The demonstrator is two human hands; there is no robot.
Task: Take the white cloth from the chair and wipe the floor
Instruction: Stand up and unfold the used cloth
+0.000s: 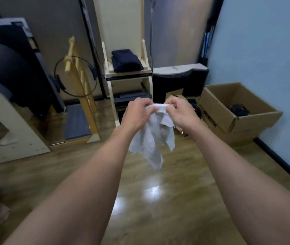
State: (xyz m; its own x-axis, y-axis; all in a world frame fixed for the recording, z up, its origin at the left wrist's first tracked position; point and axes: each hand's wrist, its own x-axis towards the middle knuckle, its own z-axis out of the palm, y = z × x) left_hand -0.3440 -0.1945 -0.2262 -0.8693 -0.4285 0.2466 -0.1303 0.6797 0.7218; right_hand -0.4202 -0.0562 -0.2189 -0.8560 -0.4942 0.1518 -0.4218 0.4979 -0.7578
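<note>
The left hand [137, 112] and right hand [181, 112] are both pinching the top of the soft, crumpled cloth [151, 138]. It is hanging below them, over the shiny wood floor [158, 200]. Past the hands, a pale chair [123, 68] is holding dark folded fabric [125, 61]. To their right, an open box [236, 110] is sitting.

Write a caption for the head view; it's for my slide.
Both hands, left and right, hold a white cloth above the wooden floor.

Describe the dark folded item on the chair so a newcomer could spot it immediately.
Find the pale wooden chair against the back wall, centre frame. On its seat lies a folded navy cloth, the only dark fabric there, unlike the white cloth held in both hands.
</note>
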